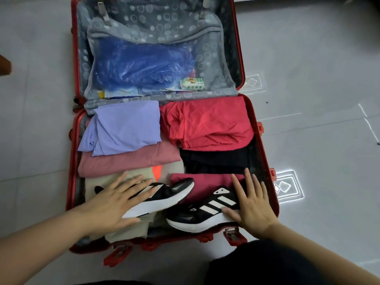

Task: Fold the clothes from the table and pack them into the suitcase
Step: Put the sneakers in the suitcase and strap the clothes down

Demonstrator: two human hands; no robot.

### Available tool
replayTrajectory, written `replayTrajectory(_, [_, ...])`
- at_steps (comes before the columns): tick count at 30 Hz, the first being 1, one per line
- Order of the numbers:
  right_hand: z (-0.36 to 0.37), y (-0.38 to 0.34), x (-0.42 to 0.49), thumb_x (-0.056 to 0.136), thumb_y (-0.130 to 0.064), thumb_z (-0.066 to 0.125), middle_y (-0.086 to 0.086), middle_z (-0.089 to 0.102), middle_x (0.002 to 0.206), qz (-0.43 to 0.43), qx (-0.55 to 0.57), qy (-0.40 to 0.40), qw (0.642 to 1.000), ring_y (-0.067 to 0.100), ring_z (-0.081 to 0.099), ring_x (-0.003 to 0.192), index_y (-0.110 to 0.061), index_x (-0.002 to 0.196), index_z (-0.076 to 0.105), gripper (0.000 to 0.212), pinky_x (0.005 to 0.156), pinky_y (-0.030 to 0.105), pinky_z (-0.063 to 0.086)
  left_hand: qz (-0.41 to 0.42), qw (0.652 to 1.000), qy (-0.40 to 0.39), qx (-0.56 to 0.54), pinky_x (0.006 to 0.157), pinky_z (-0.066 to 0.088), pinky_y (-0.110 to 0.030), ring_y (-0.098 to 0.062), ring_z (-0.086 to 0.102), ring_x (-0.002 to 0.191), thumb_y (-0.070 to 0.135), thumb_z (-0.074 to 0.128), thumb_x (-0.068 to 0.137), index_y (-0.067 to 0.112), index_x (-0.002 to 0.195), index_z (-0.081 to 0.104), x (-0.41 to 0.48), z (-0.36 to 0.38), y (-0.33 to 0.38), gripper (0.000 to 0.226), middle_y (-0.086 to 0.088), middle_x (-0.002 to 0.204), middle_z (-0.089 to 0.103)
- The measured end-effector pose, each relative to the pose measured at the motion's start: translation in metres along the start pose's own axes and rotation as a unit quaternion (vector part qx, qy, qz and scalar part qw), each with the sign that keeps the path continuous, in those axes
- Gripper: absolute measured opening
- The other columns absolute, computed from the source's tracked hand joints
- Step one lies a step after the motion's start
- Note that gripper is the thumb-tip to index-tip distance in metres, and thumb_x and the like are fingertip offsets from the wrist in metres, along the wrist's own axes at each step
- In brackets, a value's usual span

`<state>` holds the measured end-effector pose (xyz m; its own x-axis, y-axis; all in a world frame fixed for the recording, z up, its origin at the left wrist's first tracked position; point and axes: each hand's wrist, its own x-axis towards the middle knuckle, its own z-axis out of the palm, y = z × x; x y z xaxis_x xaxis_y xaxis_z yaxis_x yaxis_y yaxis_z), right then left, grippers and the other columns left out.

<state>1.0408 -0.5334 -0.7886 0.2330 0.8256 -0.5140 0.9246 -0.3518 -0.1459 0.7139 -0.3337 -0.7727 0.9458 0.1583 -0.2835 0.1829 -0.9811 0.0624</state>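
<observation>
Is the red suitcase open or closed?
Open. The suitcase lies flat with its lid laid back, showing folded clothes and two black shoes inside.

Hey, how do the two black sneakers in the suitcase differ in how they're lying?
The left sneaker points its toe right and away; the right sneaker points its toe left. The left hand covers most of the left sneaker's stripes; the right sneaker's three stripes show beside the right hand. Both are black with white soles, each under flat fingers.
</observation>
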Motion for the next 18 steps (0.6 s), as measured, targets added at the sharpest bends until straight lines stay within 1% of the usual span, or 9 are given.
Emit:
replayTrajectory(2, [0.004,-0.005,0.006,0.089,-0.072,0.005,0.018,0.013,0.156,-0.039,-0.042,0.061,0.997,0.042,0.022,0.138,-0.027,0.152,0.001,0.077,0.109,0.057,0.018,-0.009,1.0,0.001,0.002,0.112,0.014,-0.049,-0.022,0.002,0.146,0.061,0.033,0.088,0.019,0.151,0.016,0.0,0.009,0.003,0.077,-0.003,0.157,0.009])
replayTrajectory(4, [0.003,-0.008,0.011,0.095,-0.063,0.01,0.012,0.017,0.155,-0.119,-0.053,0.063,0.99,0.041,0.025,0.134,-0.03,0.151,0.007,0.065,0.111,0.058,0.015,-0.015,1.0,0.007,0.006,0.112,0.014,-0.05,-0.023,0.0,0.146,0.059,0.036,0.086,0.019,0.151,0.015,-0.002,0.015,0.01,0.08,-0.004,0.158,0.001])
replayTrajectory(7, [0.005,-0.012,0.016,0.098,-0.058,0.011,0.01,0.024,0.153,-0.233,-0.101,0.082,0.964,0.038,0.026,0.134,-0.035,0.15,0.012,0.057,0.108,0.053,0.015,-0.019,1.0,0.006,0.017,0.113,0.013,-0.052,-0.026,-0.002,0.146,0.059,0.034,0.086,0.018,0.151,0.013,-0.005,0.017,0.013,0.079,-0.005,0.158,-0.005])
replayTrajectory(9, [0.007,-0.015,0.019,0.099,-0.056,0.009,0.008,0.032,0.151,-0.24,-0.118,0.072,0.961,0.037,0.035,0.133,-0.037,0.149,0.01,0.054,0.108,0.051,0.017,-0.027,0.999,-0.01,0.017,0.113,0.011,-0.054,-0.026,-0.008,0.145,0.058,0.032,0.087,0.018,0.151,0.012,-0.006,0.019,0.016,0.078,-0.006,0.157,-0.008])
replayTrajectory(11, [0.011,-0.016,0.02,0.099,-0.055,0.006,0.008,0.042,0.146,-0.226,-0.124,0.055,0.965,0.035,0.049,0.125,-0.037,0.149,0.006,0.053,0.11,0.052,0.024,-0.035,0.998,-0.041,0.021,0.113,0.009,-0.055,-0.027,-0.011,0.144,0.058,0.03,0.086,0.019,0.151,0.01,-0.007,0.022,0.022,0.079,-0.006,0.157,-0.011])
replayTrajectory(13, [0.011,-0.017,0.022,0.099,-0.054,0.004,0.008,0.048,0.142,-0.213,-0.125,0.04,0.968,0.034,0.056,0.119,-0.037,0.15,0.002,0.054,0.103,0.05,0.033,-0.044,0.997,-0.056,0.028,0.112,0.007,-0.055,-0.028,-0.011,0.144,0.058,0.029,0.085,0.02,0.152,0.007,-0.007,0.023,0.027,0.08,-0.007,0.157,-0.009])
replayTrajectory(16, [0.008,-0.02,0.025,0.098,-0.055,0.002,0.007,0.054,0.137,-0.194,-0.111,0.014,0.975,0.033,0.06,0.113,-0.036,0.15,-0.001,0.055,0.095,0.05,0.041,-0.053,0.996,-0.071,0.03,0.112,0.007,-0.054,-0.032,0.011,0.143,0.057,0.028,0.082,0.019,0.151,0.007,-0.005,0.018,0.03,0.081,-0.005,0.154,0.014])
replayTrajectory(17, [0.007,-0.021,0.026,0.098,-0.055,0.001,0.007,0.055,0.135,-0.191,-0.108,0.011,0.975,0.032,0.062,0.111,-0.035,0.15,-0.002,0.056,0.093,0.05,0.044,-0.055,0.995,-0.077,0.024,0.111,0.007,-0.054,-0.031,0.015,0.142,0.057,0.027,0.082,0.019,0.151,0.008,-0.005,0.017,0.031,0.081,-0.005,0.152,0.019])
replayTrajectory(18, [0.004,-0.021,0.026,0.098,-0.056,0.001,0.007,0.057,0.133,-0.191,-0.104,0.009,0.976,0.032,0.063,0.109,-0.035,0.15,-0.003,0.056,0.091,0.05,0.046,-0.058,0.995,-0.08,0.017,0.111,0.007,-0.054,-0.031,0.011,0.143,0.057,0.027,0.081,0.019,0.151,0.008,-0.005,0.016,0.032,0.082,-0.006,0.152,0.02])
